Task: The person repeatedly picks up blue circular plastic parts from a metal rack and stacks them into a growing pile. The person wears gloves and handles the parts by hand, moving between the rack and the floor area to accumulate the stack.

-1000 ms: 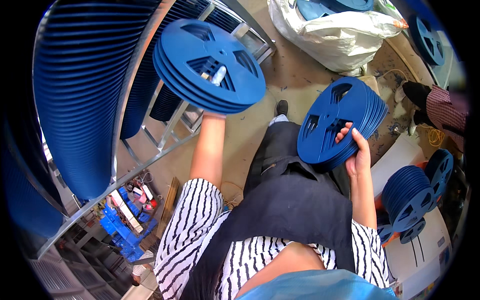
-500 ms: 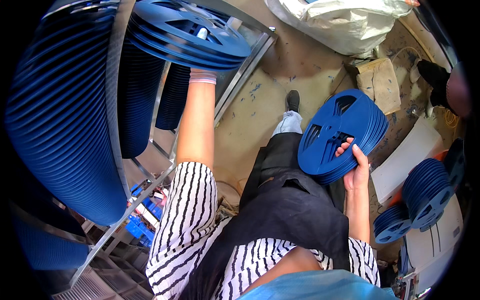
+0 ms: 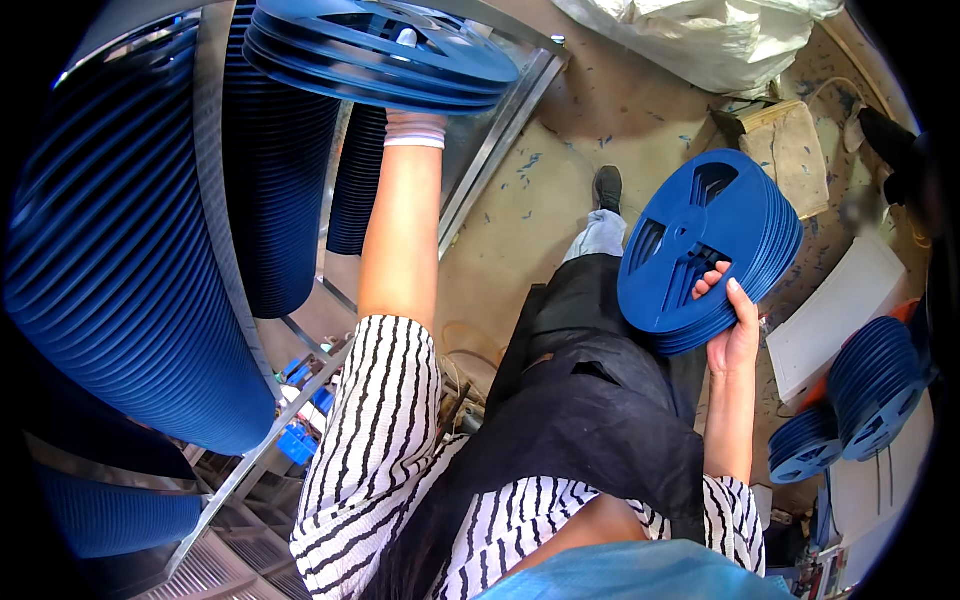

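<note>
At the upper left my left hand (image 3: 415,127), in a pale glove, reaches under a short stack of blue plastic reels (image 3: 470,75). One gloved fingertip pokes up through an opening in the top reel; the stack hides the other fingers. These reels are beside the metal rack, level with its upper part. My bare right hand (image 3: 735,320) grips a thicker stack of blue reels (image 3: 660,290) in front of my right side. Its fingers hook into a window of the front reel, and the stack is tilted with its flat face toward me.
Long rows of blue reels (image 3: 130,290) fill the metal rack (image 3: 215,190) on the left. More reel stacks (image 3: 870,390) lie at the right by a white panel (image 3: 835,315). A white sack (image 3: 700,40), a box (image 3: 790,155) and scattered blue scraps are on the floor ahead. A dark-clad person is at the right edge.
The whole view has shifted slightly, with rack and floor moving right in the picture. Both hands keep their grip on their reel stacks, which sit a little higher and farther right.
</note>
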Action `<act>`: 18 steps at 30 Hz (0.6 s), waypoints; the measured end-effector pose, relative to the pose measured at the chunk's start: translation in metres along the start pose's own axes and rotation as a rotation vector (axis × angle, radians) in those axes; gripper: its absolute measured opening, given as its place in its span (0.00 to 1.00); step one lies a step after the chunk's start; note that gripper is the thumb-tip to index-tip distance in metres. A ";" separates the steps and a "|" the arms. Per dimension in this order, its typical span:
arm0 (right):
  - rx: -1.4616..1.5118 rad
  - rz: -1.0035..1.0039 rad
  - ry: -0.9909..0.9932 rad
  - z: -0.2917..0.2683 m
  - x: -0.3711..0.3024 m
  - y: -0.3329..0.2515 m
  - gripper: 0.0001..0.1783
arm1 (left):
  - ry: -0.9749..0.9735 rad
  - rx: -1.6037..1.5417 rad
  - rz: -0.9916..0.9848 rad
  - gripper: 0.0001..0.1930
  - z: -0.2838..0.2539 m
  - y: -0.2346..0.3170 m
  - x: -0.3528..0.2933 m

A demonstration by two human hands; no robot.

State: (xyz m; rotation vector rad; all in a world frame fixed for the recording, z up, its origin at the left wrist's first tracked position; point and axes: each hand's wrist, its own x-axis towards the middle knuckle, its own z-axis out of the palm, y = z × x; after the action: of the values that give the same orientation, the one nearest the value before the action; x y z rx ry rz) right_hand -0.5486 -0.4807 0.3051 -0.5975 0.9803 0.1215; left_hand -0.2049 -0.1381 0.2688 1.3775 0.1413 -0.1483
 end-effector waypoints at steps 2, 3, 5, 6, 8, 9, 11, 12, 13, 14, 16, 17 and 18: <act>0.020 0.005 0.001 -0.002 0.003 0.002 0.22 | -0.052 0.028 -0.011 0.28 -0.001 -0.001 -0.007; 0.026 0.005 0.012 -0.001 0.004 0.002 0.21 | -0.001 -0.246 -0.109 0.31 0.010 0.007 -0.012; 0.033 0.005 0.033 0.001 0.006 0.002 0.21 | -0.032 -0.500 -0.130 0.21 0.008 0.000 -0.019; 0.037 0.009 0.029 0.002 0.007 0.002 0.21 | -0.006 -0.481 -0.172 0.21 0.002 0.003 -0.017; 0.039 0.019 0.021 0.000 0.008 0.003 0.20 | 0.024 -0.418 -0.181 0.20 -0.008 0.002 -0.014; 0.042 0.014 0.018 0.000 0.010 0.004 0.20 | 0.027 -0.376 -0.147 0.20 0.009 0.008 -0.018; 0.036 0.013 0.000 0.000 0.008 0.004 0.20 | -0.127 -0.832 -0.235 0.19 0.012 0.016 -0.020; 0.055 0.022 0.003 -0.001 0.010 0.004 0.20 | -0.170 -1.641 -0.517 0.19 0.002 0.019 -0.016; 0.056 0.023 0.016 0.000 0.009 0.004 0.20 | -0.134 -2.057 -0.850 0.19 -0.007 0.021 -0.012; 0.054 0.026 0.029 0.001 0.006 0.003 0.20 | -0.132 -2.030 -0.822 0.18 -0.011 0.015 -0.011; 0.059 0.026 0.037 -0.001 0.007 0.003 0.20 | -0.193 -0.882 -0.230 0.21 -0.020 -0.006 0.004; 0.070 0.021 0.010 -0.006 0.008 0.004 0.20 | -0.063 -0.410 -0.076 0.23 -0.025 -0.016 0.012; 0.065 0.017 0.014 -0.009 0.009 0.006 0.20 | -0.116 -0.062 0.050 0.24 -0.014 -0.010 0.004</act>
State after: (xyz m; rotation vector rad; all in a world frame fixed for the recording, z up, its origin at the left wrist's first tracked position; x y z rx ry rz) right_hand -0.5523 -0.4823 0.2914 -0.5315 0.9997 0.1005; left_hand -0.2028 -0.1259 0.2558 1.3065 0.0145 -0.1804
